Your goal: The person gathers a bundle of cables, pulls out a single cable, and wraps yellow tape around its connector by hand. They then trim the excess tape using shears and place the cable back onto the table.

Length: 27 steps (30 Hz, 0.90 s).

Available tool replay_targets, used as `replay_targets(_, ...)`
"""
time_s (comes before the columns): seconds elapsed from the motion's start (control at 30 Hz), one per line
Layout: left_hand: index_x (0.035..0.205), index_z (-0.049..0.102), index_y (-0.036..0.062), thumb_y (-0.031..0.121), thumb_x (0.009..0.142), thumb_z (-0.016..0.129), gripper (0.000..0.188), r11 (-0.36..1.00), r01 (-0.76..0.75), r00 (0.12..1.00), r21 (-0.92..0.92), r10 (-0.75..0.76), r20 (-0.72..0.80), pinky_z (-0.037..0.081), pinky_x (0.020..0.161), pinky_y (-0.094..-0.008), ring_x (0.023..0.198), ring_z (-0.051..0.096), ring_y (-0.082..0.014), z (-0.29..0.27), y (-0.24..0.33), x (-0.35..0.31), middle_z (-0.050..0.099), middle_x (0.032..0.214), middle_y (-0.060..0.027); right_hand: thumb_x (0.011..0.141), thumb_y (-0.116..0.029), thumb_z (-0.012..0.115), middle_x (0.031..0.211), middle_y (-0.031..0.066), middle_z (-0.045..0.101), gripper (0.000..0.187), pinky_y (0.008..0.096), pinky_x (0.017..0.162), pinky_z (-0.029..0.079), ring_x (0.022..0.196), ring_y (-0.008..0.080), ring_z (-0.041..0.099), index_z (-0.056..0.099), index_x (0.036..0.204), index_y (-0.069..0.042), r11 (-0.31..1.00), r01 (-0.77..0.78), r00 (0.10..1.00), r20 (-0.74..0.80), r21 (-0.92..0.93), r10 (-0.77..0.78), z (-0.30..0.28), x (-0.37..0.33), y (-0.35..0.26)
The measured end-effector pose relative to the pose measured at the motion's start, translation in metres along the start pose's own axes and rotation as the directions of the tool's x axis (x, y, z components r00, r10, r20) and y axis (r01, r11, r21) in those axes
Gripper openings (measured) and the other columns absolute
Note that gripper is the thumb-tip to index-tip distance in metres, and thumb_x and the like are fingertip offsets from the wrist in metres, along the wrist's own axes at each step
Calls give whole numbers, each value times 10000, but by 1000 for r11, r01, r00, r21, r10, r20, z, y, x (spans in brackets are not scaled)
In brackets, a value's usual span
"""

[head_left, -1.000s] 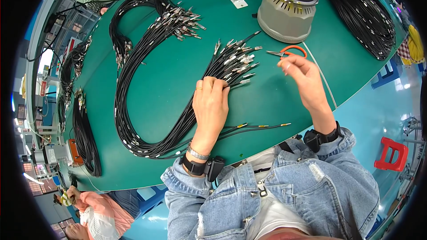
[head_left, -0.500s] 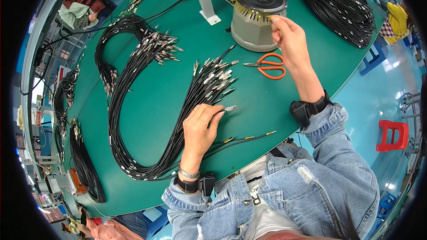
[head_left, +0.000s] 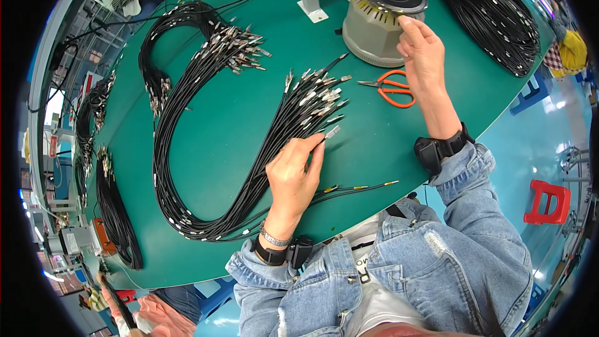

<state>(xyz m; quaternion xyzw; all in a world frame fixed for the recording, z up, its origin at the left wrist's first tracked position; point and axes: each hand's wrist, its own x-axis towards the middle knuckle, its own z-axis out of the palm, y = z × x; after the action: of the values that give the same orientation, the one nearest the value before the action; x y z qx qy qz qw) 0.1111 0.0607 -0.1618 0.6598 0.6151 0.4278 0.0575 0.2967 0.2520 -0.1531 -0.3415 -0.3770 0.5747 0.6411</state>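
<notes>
Between left fingers (head_left: 316,158), connector-tipped cable (head_left: 333,132)

- the left hand (head_left: 290,178) works low and near the body, its back turned upward, thumb (head_left: 316,159) and forefinger (head_left: 307,142) pressed together in a firm pinch.
- the right hand (head_left: 424,59) is raised farther forward, its leading fingers drawn to a point and the others curled under; whether the fingertips meet is hard to tell.
- the left forearm (head_left: 265,274) angles forward and slightly inward, the left wrist (head_left: 283,221) nearly straight.
- the right forearm (head_left: 460,165) stretches forward, leaning left, its elbow bent outward.
- both hands stand well apart.
</notes>
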Motion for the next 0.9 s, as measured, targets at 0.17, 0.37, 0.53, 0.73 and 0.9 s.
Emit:
replay_targets(0.17,883,631,58,-17,717,699,195,999,-39,998,-1,39,-45,409,450,-269,506,518,-163,-4,-7,-2,554,660,-38,848,-106,638,626,-70,424,136,211,521,278,521,30,306,623,932,-1,999,33,999,3,-14,-33,7,1,2)
replay_targets(0.37,908,637,60,-16,726,696,206,1000,-19,999,13,19,-50,407,446,-265,504,523,-159,-10,-9,-5,564,664,-39,853,-83,605,709,-47,472,93,213,565,312,592,35,355,599,898,-1,993,102,984,154,-59,-92,31,-37,-11)
replay_targets(0.53,910,659,57,-25,739,692,192,998,15,994,-64,-22,-111,310,409,-220,438,388,-83,-10,-6,-6,545,627,-25,835,-64,610,802,-6,514,73,215,675,390,726,77,476,577,861,-4,959,-236,845,455,-158,283,40,-128,4)
replay_targets(0.73,938,643,64,-4,756,682,198,991,74,987,-115,-89,-131,365,406,-236,445,464,-96,-10,-4,-10,588,658,-34,861,-105,612,811,-17,573,106,216,673,418,753,49,507,595,867,-1,936,-296,796,491,-192,353,39,-150,28)
replay_targets(0.9,944,645,64,-2,757,681,201,990,75,987,-117,-90,-134,359,402,-230,442,455,-85,-11,-3,-13,599,672,-29,855,-105,617,801,-8,577,114,218,666,420,743,52,507,599,860,7,951,-237,823,478,-200,306,41,-152,31)
